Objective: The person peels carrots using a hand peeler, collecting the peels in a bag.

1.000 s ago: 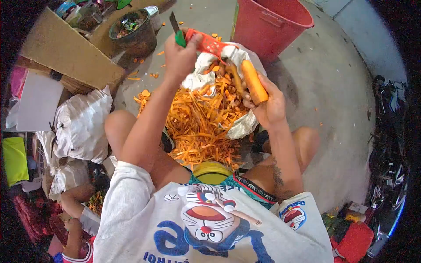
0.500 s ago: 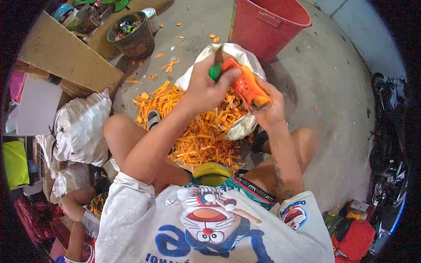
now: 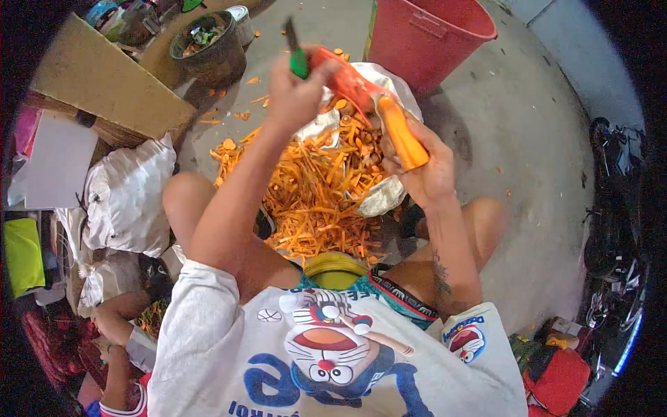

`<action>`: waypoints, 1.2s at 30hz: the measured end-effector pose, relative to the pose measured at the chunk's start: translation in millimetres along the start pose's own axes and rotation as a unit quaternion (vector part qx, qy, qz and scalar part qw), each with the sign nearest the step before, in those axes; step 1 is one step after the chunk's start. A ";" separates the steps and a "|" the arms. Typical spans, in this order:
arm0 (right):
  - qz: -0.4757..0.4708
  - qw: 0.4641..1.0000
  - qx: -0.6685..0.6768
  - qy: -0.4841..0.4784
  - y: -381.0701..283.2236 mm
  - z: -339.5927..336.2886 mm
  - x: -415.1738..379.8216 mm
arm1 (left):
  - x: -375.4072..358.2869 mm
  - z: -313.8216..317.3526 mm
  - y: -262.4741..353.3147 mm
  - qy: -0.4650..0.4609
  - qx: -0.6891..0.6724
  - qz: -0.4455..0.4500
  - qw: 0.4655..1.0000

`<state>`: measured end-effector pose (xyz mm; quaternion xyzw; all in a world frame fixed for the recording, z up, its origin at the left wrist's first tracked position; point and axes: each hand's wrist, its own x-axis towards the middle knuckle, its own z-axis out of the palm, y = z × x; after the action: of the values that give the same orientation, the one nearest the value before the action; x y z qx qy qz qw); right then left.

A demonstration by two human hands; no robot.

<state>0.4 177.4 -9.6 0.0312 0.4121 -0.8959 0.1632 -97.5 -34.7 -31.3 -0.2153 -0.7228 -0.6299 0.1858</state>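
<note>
My left hand (image 3: 293,94), blurred by motion, is closed around a red-orange plastic peeler (image 3: 346,82) that reaches toward my right hand. A green-handled knife (image 3: 299,64) with a dark blade also sits in that hand, its blade pointing up and away. In my right hand (image 3: 432,167) is a peeled orange carrot (image 3: 401,135), gripped along its side, with its upper end right by the peeler. Below both hands a big heap of carrot peelings (image 3: 313,187) spreads over a white sack (image 3: 383,197) between my legs.
A tall red bucket (image 3: 431,52) stands beyond the sack. Close to my lap is a yellow container (image 3: 335,267). On the left are a dark bucket (image 3: 208,52), cardboard (image 3: 104,76) and a stuffed white sack (image 3: 132,194). Another person's arm (image 3: 121,320) shows lower left; motorbikes (image 3: 615,229) line the right.
My left hand has moved up and left with the peeler and knife, drawing the peeler off the carrot. The carrot now shows along its length in my right hand.
</note>
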 end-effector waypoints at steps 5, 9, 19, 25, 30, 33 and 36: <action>0.019 0.999 0.032 0.023 -1.1 -11.7 6.4 | -9.9 13.7 8.1 0.110 -0.101 -0.134 0.980; 0.010 0.984 0.011 0.180 -4.3 23.5 2.6 | -31.0 28.3 30.1 0.022 -0.055 -0.052 0.997; 0.013 1.000 0.001 0.010 2.3 -13.3 3.5 | -31.3 25.9 40.7 0.037 -0.090 -0.085 0.992; -0.031 0.998 -0.040 -0.031 -1.1 -6.7 -5.7 | 4.5 -9.2 1.8 0.064 -0.019 -0.131 0.989; 0.002 0.999 -0.018 0.042 -4.2 -8.9 0.1 | -14.9 13.5 21.2 0.064 -0.136 -0.123 0.981; -0.031 0.992 -0.031 0.114 -3.6 12.1 -1.7 | -28.4 30.6 34.5 0.002 -0.045 -0.028 0.999; -0.002 1.000 -0.010 -0.030 -3.3 -12.5 -5.6 | -15.6 19.7 19.3 0.011 -0.108 -0.028 0.994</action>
<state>3.6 190.3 -14.3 0.0019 0.4158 -0.8927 0.1736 -73.9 -14.2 -26.4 -0.2069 -0.6537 -0.7118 0.1522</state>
